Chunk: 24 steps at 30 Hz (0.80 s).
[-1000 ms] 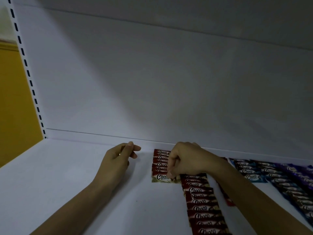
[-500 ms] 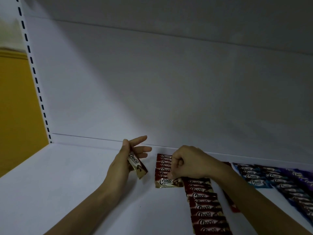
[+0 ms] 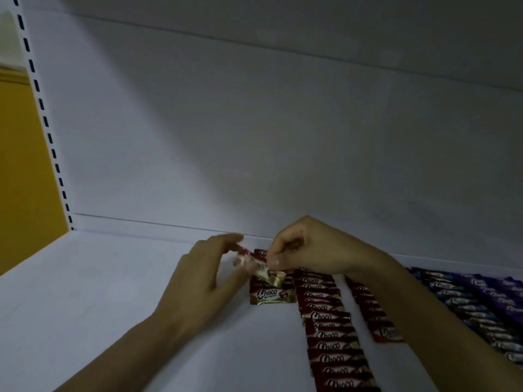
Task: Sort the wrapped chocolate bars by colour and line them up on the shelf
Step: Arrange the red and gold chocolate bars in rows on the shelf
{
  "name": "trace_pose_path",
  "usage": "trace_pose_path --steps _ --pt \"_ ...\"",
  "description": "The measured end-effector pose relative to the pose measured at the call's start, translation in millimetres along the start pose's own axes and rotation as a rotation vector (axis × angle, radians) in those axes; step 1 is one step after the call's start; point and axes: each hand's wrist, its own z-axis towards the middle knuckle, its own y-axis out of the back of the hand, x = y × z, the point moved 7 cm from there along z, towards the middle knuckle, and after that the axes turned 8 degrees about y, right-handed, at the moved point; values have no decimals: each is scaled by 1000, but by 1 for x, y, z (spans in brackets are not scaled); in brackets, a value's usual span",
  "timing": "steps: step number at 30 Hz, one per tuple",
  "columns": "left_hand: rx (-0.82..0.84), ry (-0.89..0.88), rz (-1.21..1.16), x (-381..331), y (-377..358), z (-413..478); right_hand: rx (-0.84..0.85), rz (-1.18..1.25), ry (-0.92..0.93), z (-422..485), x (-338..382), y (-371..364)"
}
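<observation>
Bar [image 3: 264,272] pinched by left hand [image 3: 202,281], right hand [image 3: 314,250]; bare shelf [image 3: 85,301] leftward.

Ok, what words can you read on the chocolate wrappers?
"Choco": on the short row's front bar, above print too small to read.
"Choco": on the bars down the long red row.
"Choco", partly hidden: on the third row's front bar.
Blue bars, purple bars, held bar: too blurred to read.

White back panel [image 3: 254,137], slotted upright [image 3: 42,108], seemingly yellow wall [image 3: 19,179], dim light
</observation>
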Motion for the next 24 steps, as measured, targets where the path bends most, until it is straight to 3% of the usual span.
trace_pose_path --steps 3,9,24 --pt "135 -43 335 9 -18 -10 129 -191 -71 -5 -15 -8" --pt "231 -131 307 11 -29 -11 179 -375 -113 0 -25 -23" --pt "222 -267 309 2 -30 -14 125 -373 -110 2 -30 -21"
